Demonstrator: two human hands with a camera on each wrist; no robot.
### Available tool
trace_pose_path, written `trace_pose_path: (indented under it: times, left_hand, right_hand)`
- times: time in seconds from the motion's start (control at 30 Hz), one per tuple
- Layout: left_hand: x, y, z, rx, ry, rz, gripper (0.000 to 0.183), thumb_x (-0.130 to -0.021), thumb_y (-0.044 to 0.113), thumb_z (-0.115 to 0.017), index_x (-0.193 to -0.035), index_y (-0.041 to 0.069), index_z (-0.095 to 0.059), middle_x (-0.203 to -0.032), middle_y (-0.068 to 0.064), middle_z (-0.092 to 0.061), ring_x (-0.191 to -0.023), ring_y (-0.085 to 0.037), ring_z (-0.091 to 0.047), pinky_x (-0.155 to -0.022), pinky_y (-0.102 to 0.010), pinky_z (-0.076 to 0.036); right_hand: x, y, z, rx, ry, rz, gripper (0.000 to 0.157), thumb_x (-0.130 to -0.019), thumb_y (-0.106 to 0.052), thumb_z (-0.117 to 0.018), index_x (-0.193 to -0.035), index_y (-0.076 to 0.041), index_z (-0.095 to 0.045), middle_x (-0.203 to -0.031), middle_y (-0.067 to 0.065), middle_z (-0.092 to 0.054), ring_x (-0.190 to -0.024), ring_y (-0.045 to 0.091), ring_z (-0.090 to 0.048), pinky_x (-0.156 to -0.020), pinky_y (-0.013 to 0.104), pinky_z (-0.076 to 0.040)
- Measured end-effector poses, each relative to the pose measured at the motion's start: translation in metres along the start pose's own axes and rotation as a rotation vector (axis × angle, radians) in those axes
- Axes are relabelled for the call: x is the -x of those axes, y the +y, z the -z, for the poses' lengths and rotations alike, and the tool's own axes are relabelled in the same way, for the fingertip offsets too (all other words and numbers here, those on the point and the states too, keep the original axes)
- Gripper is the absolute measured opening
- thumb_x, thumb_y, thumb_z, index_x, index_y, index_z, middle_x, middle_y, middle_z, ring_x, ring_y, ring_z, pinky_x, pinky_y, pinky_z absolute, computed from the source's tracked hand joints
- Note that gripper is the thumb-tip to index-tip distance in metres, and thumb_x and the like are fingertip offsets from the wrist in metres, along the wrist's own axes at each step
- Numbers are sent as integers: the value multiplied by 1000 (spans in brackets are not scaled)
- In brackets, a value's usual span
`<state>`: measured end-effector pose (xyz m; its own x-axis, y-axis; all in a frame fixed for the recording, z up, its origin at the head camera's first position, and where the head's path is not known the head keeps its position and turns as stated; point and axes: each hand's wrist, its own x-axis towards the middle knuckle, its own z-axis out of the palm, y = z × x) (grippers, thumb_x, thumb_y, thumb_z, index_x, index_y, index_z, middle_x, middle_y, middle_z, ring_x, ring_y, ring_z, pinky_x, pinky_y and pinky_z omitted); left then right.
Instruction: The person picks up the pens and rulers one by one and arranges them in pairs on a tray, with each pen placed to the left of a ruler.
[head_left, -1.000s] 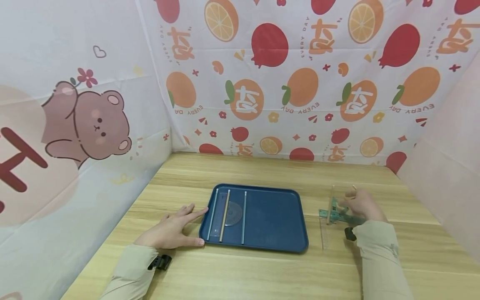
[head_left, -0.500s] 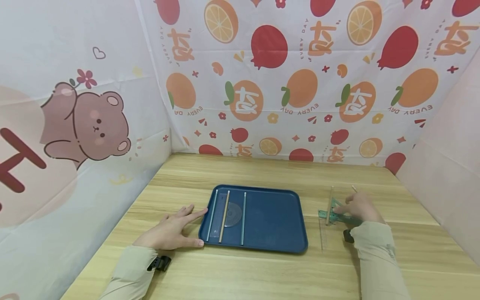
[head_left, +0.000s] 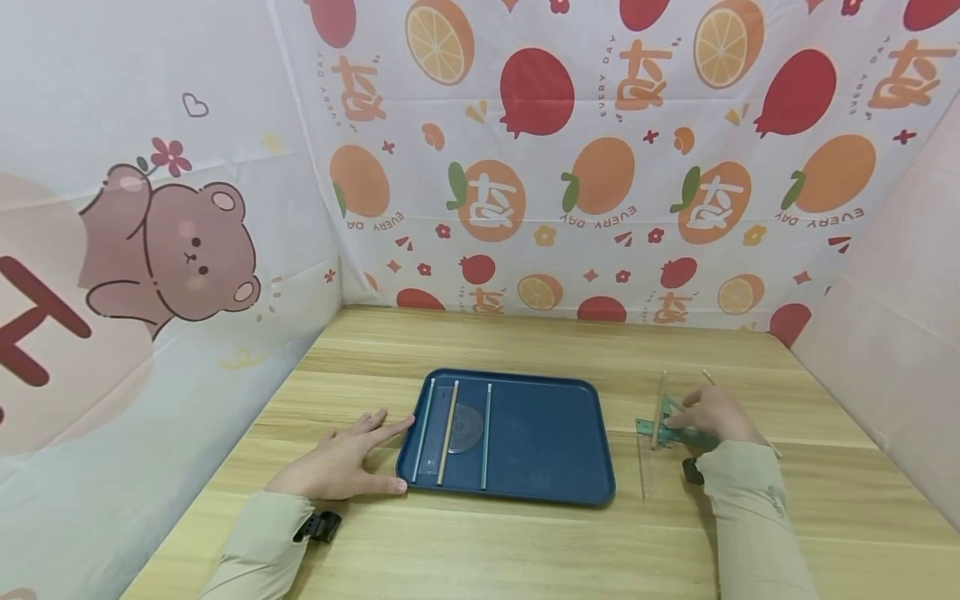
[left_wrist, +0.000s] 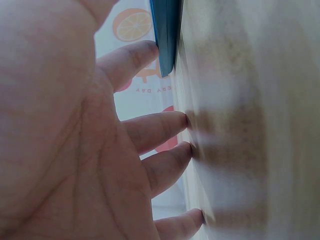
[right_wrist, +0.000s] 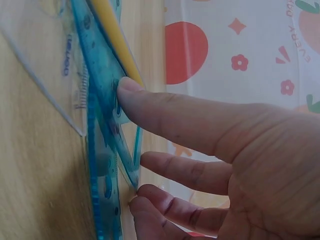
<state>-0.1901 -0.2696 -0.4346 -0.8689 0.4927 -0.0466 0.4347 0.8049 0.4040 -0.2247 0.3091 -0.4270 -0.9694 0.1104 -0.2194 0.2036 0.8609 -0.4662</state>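
My left hand lies spread on the table, with thumb and index fingertip touching the left side of a blue tray. On the right, my right hand pinches a teal set square; its thumb presses one face and the fingers sit by the far edge. A teal ruler lies beneath the set square. Across them runs a wooden pencil. A clear set square is beside them. Another pencil passes under my right hand, which hides its middle.
Inside the tray are a left teal pencil, a wooden pencil, a right teal pencil, a clear ruler and a clear protractor. Printed cloth walls off the back and sides of the wooden table.
My right hand's fingers have drawn in slightly around the teal set square, and the right forearm has shifted a little left. The left hand and the tray stay in place.
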Motion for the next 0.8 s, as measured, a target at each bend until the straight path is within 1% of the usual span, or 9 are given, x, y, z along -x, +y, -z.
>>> trace_pose_path:
  times: [0.17,0.27,0.57,0.7,0.8]
  left_hand:
    - [0,-1,-2,9,-11,9,101,-83,68,-82,-166,26,-43,-170,-34,-32,-158,-58,-29,-111,-92,-21]
    - [0,-2,-3,14,-15,10,101,-83,68,-82,-167,27,-42,-171,-33,-32,-158,-58,-29,-111,-92,-21]
    - [1,-2,-3,9,-2,2,101,-83,68,-82,-166,26,-43,-170,-34,-33,-157,-59,-30,-112,-92,-21]
    - [1,-2,-3,6,0,1,100,-84,68,-82,-166,26,-43,-170,-34,-33,-157,-58,-30,-112,-92,-21]
    - [0,-2,-2,6,0,3,100,-84,68,-82,-166,26,-43,-170,-33,-33,-157,-58,-31,-111,-92,-21]
  right_hand:
    - [0,-1,-1,-17,0,1,67,-92,-30,-83,-137,15,-61,-139,41,-61,-129,62,-57,-105,69,-51]
    - [1,-1,-2,-27,-6,-6,66,-92,-28,-83,-137,16,-60,-138,41,-61,-129,61,-57,-105,70,-50]
    - [0,0,-3,-29,9,11,69,-91,-29,-83,-136,17,-58,-137,42,-60,-127,62,-56,-104,69,-51]
    - [0,1,-3,-54,3,12,71,-91,-30,-83,-137,17,-55,-136,42,-59,-126,61,-56,-103,70,-50]
    - [0,3,-2,-80,-1,21,70,-91,-29,-82,-137,17,-55,-135,40,-61,-125,57,-58,-103,68,-51]
